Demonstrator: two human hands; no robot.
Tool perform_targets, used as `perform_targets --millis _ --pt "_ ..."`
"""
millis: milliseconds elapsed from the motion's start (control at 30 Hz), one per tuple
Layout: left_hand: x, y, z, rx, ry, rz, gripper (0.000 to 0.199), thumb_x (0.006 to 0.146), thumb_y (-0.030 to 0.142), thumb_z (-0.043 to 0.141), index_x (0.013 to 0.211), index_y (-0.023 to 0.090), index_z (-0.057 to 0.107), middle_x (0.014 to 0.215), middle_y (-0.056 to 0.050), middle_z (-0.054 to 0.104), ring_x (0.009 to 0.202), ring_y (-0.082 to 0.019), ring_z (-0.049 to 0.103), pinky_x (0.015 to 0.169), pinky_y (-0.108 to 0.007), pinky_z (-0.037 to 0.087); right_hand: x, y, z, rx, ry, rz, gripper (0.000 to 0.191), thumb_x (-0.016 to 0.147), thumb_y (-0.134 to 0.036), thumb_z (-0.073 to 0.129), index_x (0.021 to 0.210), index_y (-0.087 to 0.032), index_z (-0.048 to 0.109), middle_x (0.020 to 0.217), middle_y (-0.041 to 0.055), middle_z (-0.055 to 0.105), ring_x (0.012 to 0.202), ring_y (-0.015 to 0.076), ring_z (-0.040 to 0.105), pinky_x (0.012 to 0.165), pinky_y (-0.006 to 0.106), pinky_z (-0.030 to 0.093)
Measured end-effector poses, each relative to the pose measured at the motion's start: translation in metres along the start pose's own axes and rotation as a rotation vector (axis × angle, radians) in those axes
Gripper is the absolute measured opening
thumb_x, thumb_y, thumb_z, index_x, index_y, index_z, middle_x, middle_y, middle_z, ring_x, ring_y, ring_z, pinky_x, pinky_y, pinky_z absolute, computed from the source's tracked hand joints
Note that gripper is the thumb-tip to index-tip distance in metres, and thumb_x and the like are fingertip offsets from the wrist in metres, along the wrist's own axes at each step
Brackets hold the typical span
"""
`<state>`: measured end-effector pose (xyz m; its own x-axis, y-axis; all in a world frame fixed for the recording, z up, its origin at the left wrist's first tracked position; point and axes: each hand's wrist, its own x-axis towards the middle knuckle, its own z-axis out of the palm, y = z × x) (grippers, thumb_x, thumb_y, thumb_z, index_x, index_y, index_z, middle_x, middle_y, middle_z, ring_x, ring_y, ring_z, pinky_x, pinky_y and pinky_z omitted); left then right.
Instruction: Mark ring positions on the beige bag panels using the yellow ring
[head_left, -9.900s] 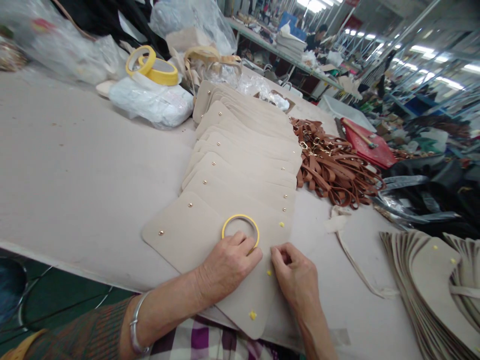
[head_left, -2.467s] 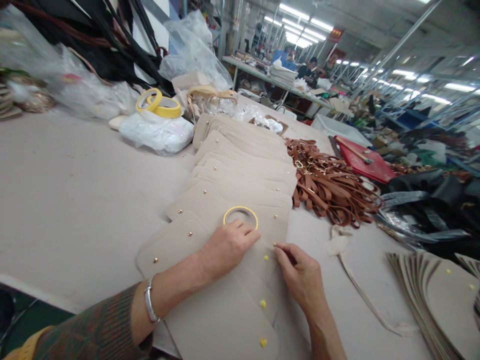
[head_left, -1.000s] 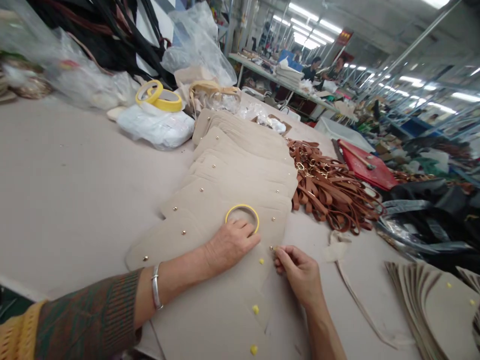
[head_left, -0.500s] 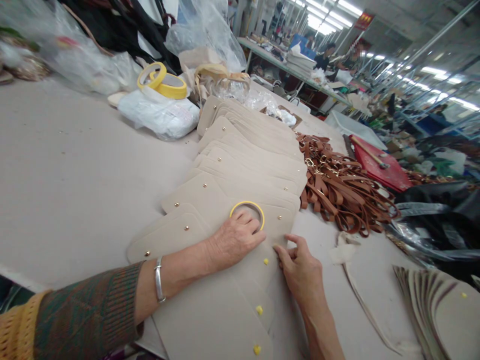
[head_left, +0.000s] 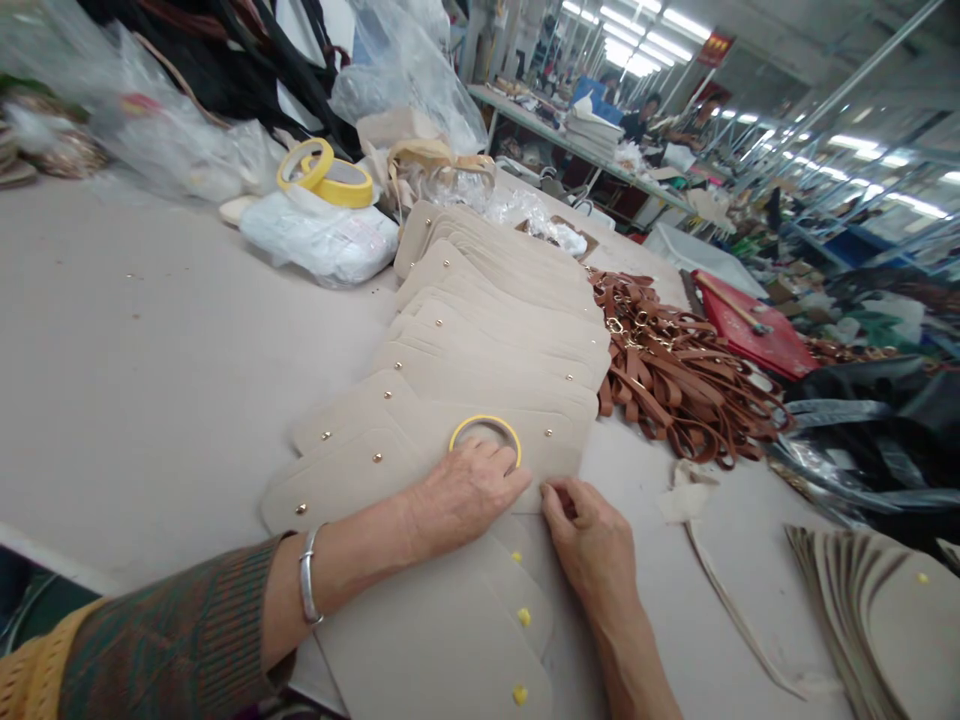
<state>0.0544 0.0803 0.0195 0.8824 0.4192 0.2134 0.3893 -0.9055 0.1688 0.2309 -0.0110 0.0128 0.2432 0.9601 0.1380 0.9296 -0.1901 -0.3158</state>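
My left hand [head_left: 466, 492] curls over a roll of yellow tape [head_left: 487, 420], its fingers inside the ring, on top of overlapping beige panels [head_left: 435, 410]. Small gold rivets [head_left: 377, 458] sit near the panels' corners. Thumb and fingertips of my right hand [head_left: 589, 530] are pinched together at the edge of a panel; what lies between them is too small to make out. Below the hands, another beige panel [head_left: 420, 630] spreads toward me, and several yellow tabs [head_left: 523, 617] stick to the right edges of the panels there.
Brown straps with gold hardware [head_left: 667, 370] are heaped on the right, beside a red folder [head_left: 754, 325]. A fanned stack of beige pieces [head_left: 870, 610] stands at lower right. Two more yellow tape rolls [head_left: 341, 185] rest on a white plastic packet [head_left: 319, 235] at the back.
My right thumb and fingers have closed from a wider spread into a pinch. Both hands and the tape roll have shifted slightly left; the panel under them has moved, covering the yellow tabs differently.
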Motion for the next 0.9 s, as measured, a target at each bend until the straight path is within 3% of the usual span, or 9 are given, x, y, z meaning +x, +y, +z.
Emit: perform_targets --millis 167,267,333,400,467,533,600,733,900 --pt "-0.006 -0.003 -0.01 -0.051 0.003 -0.036 0.016 0.091 0.006 0.039 0.09 0.017 0.05 0.086 -0.005 0.054 0.074 -0.019 0.051 0.063 -0.03 0.043 -0.004 -0.006 -0.013 -0.061 -0.12 0.056 0.022 0.087 -0.032 0.049 0.072 -0.022 0.062 0.069 0.0008 0.067 0.06 0.0145 0.06 0.058 0.024 0.038" --pt "-0.008 -0.004 -0.015 -0.166 0.064 -0.008 0.017 0.093 0.009 0.039 0.098 0.017 0.053 0.082 -0.002 0.056 0.073 -0.016 0.054 0.062 -0.026 0.045 -0.012 -0.003 -0.025 0.032 -0.29 0.092 0.025 0.084 -0.032 0.052 0.062 -0.022 0.06 0.056 -0.0022 0.062 0.052 0.0134 0.057 0.05 0.023 0.036" --pt "-0.008 -0.002 -0.016 -0.258 0.121 0.016 0.022 0.095 0.012 0.039 0.112 0.019 0.051 0.082 -0.001 0.059 0.074 -0.015 0.058 0.065 -0.024 0.047 -0.017 0.0 -0.031 0.128 -0.335 0.108 0.025 0.084 -0.033 0.054 0.063 -0.022 0.063 0.054 -0.0026 0.062 0.052 0.0138 0.058 0.049 0.023 0.038" --pt "-0.009 0.001 -0.015 -0.334 0.176 0.039 0.032 0.097 0.015 0.039 0.128 0.019 0.043 0.089 -0.002 0.065 0.082 -0.014 0.062 0.071 -0.024 0.05 -0.02 0.001 -0.033 0.252 -0.213 0.114 0.021 0.085 -0.034 0.054 0.074 -0.022 0.069 0.064 -0.0003 0.068 0.058 0.0148 0.062 0.053 0.023 0.044" --pt "-0.008 0.005 -0.014 -0.374 0.218 0.05 0.04 0.098 0.02 0.039 0.137 0.018 0.032 0.101 -0.005 0.067 0.089 -0.015 0.065 0.077 -0.025 0.052 -0.022 -0.002 -0.034 0.383 -0.003 0.067 0.021 0.086 -0.034 0.055 0.091 -0.02 0.07 0.079 0.0033 0.072 0.067 0.0156 0.065 0.062 0.024 0.05" --pt "-0.008 0.009 -0.014 -0.364 0.249 0.048 0.039 0.1 0.024 0.037 0.137 0.016 0.029 0.105 -0.007 0.068 0.088 -0.016 0.067 0.073 -0.026 0.054 -0.022 -0.007 -0.032 0.459 0.14 -0.052 0.021 0.087 -0.029 0.056 0.103 -0.019 0.067 0.091 0.0053 0.072 0.075 0.0156 0.066 0.07 0.026 0.052" --pt "-0.008 0.013 -0.013 -0.328 0.261 0.047 0.035 0.101 0.028 0.035 0.133 0.014 0.032 0.098 -0.007 0.069 0.081 -0.017 0.068 0.065 -0.026 0.054 -0.022 -0.015 -0.03 0.47 0.193 -0.192 0.021 0.088 -0.022 0.057 0.107 -0.02 0.064 0.095 0.0052 0.071 0.079 0.0145 0.065 0.072 0.026 0.052" --pt "-0.01 0.019 -0.012 -0.301 0.267 0.069 0.031 0.101 0.028 0.032 0.128 0.013 0.035 0.086 -0.005 0.068 0.076 -0.017 0.068 0.06 -0.025 0.051 -0.02 -0.025 -0.025 0.434 0.237 -0.364 0.018 0.088 -0.01 0.051 0.099 -0.02 0.062 0.088 0.0037 0.069 0.08 0.0131 0.064 0.074 0.024 0.051" --pt "-0.012 0.024 -0.01 -0.309 0.164 0.053 0.01 0.096 0.017 0.04 0.104 0.016 0.046 0.082 -0.002 0.064 0.072 -0.016 0.063 0.06 -0.024 0.046 -0.024 -0.025 -0.016 0.291 0.36 -0.4 0.014 0.084 -0.008 0.053 0.085 -0.018 0.062 0.071 0.0007 0.065 0.063 0.0113 0.061 0.062 0.022 0.048"
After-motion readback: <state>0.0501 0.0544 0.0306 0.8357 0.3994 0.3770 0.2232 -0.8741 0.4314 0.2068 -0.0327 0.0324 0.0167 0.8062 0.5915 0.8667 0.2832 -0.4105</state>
